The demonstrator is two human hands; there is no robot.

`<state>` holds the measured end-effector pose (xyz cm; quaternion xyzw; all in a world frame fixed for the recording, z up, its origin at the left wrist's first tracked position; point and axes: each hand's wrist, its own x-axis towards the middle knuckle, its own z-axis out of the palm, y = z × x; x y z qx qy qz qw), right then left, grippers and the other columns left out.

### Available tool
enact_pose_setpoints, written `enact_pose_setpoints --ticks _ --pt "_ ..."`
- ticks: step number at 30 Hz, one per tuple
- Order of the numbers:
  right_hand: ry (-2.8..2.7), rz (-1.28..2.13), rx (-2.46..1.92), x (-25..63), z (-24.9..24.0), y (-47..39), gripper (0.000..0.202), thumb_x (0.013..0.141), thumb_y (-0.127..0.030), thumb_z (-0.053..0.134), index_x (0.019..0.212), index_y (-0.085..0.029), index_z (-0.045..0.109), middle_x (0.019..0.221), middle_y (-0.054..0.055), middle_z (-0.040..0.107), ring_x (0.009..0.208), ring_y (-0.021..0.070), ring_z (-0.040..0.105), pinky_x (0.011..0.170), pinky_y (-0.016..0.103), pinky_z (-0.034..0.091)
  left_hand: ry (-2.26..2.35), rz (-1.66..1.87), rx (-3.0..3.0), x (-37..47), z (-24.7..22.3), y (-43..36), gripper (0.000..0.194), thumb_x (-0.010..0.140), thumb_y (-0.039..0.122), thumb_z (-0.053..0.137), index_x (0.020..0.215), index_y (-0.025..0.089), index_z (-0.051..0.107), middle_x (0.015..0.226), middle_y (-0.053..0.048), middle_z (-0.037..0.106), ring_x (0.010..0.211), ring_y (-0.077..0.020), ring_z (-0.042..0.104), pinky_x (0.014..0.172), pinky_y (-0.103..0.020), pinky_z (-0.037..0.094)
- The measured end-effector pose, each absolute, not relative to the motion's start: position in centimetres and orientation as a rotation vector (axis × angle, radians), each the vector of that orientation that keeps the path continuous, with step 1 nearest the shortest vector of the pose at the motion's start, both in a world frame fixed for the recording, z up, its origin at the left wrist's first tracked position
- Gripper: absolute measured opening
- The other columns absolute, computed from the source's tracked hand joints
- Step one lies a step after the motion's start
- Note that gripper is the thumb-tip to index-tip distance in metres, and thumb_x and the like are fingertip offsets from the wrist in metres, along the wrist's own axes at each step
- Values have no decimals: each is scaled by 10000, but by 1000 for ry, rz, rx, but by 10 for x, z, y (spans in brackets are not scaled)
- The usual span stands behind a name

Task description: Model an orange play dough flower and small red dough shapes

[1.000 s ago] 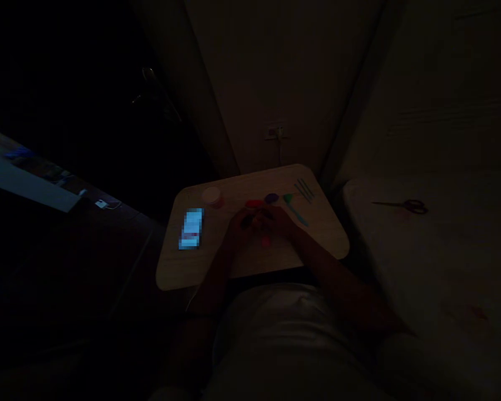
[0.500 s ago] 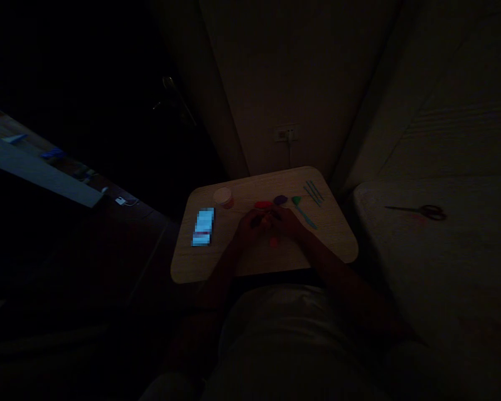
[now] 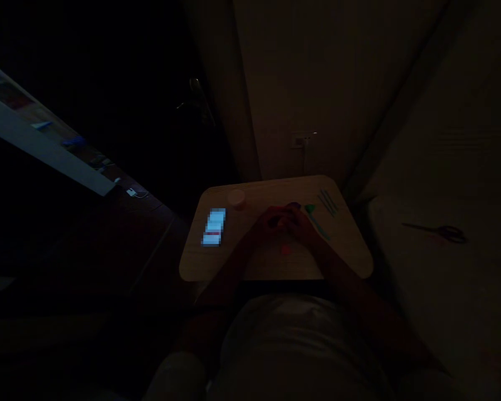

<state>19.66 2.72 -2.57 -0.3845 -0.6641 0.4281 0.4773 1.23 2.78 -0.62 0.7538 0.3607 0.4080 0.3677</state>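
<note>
Over the small wooden table (image 3: 221,267) my left hand (image 3: 268,221) and my right hand (image 3: 299,225) meet, fingers curled and pressed together. Darkness hides whatever is between them. A small red piece (image 3: 285,250) lies on the tabletop just below my hands. Beyond my fingers is a purple lump (image 3: 294,206), partly covered. To the right of it sits a green lump (image 3: 309,208), at the upper end of a teal plastic tool (image 3: 318,227).
Several thin sticks (image 3: 328,203) lie at the table's far right. A lidded tub (image 3: 236,199) and a lit phone (image 3: 214,227) are on the left. Scissors (image 3: 446,232) rest on a pale surface at right. A wall socket (image 3: 303,140) with a plugged cable is behind.
The view has shifted, so everything sits further right. My hands stay together, with the fingers now reaching further over the red lump beyond them, which is mostly hidden.
</note>
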Motion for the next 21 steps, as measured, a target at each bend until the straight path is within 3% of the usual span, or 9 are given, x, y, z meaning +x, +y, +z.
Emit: enact_pose_setpoints --ticks 3,8,14,21 --pt "-1577 1103 -917 195 -27 29 413 882 -492 637 1197 -226 614 1171 97 700 1052 261 677 926 431 553 922 1130 1893 16 -7 26 329 804 357 811 1101 243 727 1201 -90 665 1154 -257 626 1030 -448 494" --pt "-1544 1131 -915 195 -26 31 416 845 -529 660 1137 -238 608 1156 87 688 1049 253 670 925 416 553 926 1148 1745 15 -9 22 436 771 397 838 1136 229 670 1190 -85 676 1082 -229 657 947 -382 529" --pt "-1508 1084 -914 196 -23 31 369 876 -519 621 1108 -233 602 1123 86 671 1021 241 660 900 398 553 890 1107 1878 13 -17 23 627 724 434 876 1271 233 644 1320 -120 639 1220 -291 613 1050 -465 493" --pt "-1608 1014 -941 195 -22 31 328 913 -467 585 1131 -225 613 1127 92 689 1038 241 663 903 389 548 985 1137 1956 13 -14 23 440 807 395 808 1206 240 709 1283 -111 678 1221 -293 618 1072 -491 477"
